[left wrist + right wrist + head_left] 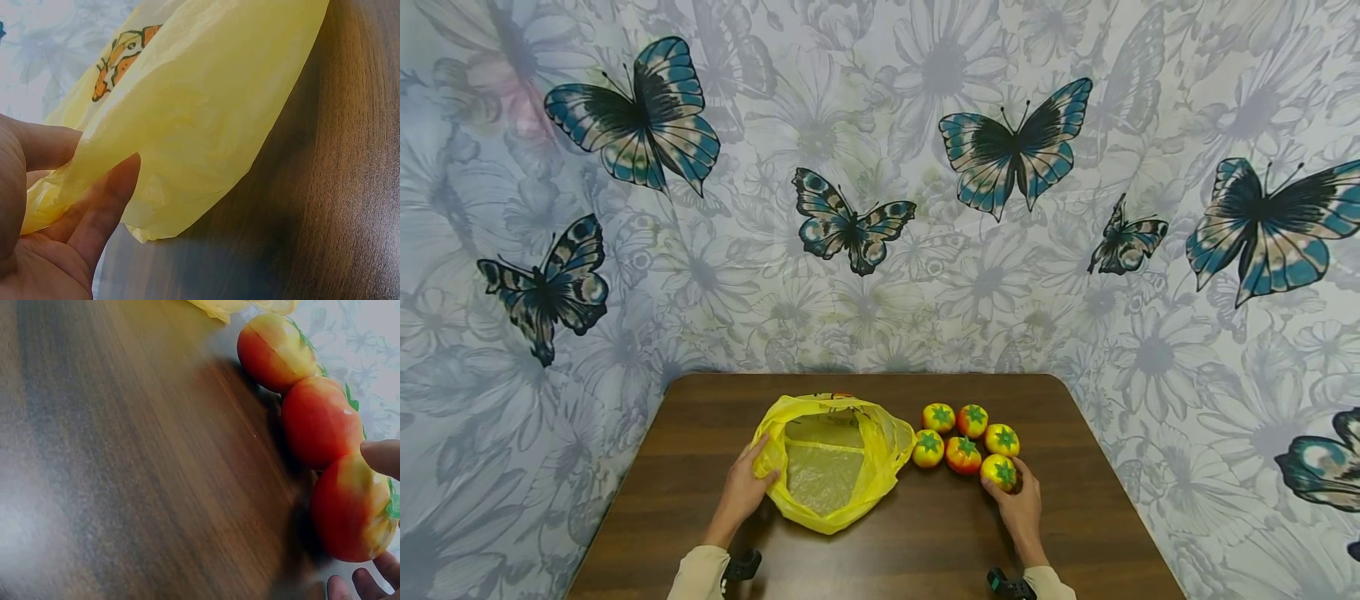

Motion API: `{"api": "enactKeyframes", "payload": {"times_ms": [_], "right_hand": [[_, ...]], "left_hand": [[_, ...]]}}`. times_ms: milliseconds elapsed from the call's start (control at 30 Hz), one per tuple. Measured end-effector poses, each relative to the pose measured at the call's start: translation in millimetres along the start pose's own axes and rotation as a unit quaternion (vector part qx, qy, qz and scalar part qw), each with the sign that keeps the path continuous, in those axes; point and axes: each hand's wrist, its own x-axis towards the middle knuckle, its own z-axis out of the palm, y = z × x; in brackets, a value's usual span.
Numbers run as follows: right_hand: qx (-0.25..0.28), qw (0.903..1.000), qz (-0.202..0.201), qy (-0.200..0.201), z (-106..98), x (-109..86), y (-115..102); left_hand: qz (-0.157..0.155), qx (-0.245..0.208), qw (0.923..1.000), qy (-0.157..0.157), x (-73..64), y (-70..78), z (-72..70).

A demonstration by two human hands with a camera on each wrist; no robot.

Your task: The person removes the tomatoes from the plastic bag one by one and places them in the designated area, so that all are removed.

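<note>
A yellow plastic bag (880, 483) lies on the table with its mouth spread wide, showing its inside. My left hand (743, 492) pinches the bag's left rim; up close in the left wrist view, the film (187, 125) runs between the thumb and fingers. To the right of the bag sit several red-and-yellow toy tomatoes with green leaf tops, in two rows. My right hand (1021, 504) grips the nearest right tomato (998, 472), thumb on one side and fingers on the other. In the right wrist view that tomato (350, 509) stands close against its neighbour (322, 422).
The brown wooden table (910, 562) reaches back to a wall (880, 325) papered with flowers and butterflies. A front-row tomato (928, 448) sits right beside the bag's right edge. Dark straps (742, 565) circle both wrists.
</note>
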Motion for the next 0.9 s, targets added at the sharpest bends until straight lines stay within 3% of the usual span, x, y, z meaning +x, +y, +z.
{"api": "enactKeyframes", "payload": {"times_ms": [167, 433, 633, 733, 900], "right_hand": [[0.018, 0.9996, -0.014, 0.018, -1.0, 0.6, -0.4], [0.030, 0.9981, -0.038, 0.038, -5.1, 2.3, -12.2], [0.041, 0.9962, -0.056, 0.052, -7.4, 2.0, -20.8], [0.054, 0.9947, -0.066, 0.058, -8.9, 1.6, -25.8], [0.053, 0.9931, -0.084, 0.062, -11.0, -0.2, -40.5]], "left_hand": [[0.005, -0.009, 0.9999, -0.007, -0.5, 0.3, -2.2], [0.045, 0.007, 0.9980, 0.045, -5.0, -1.8, -4.3], [0.013, 0.005, 0.9980, 0.062, -8.1, -4.9, -11.6], [0.002, 0.007, 0.9949, 0.100, -10.0, -5.2, -14.6], [0.014, -0.013, 0.9814, 0.191, -12.1, -0.2, -17.7]]}}
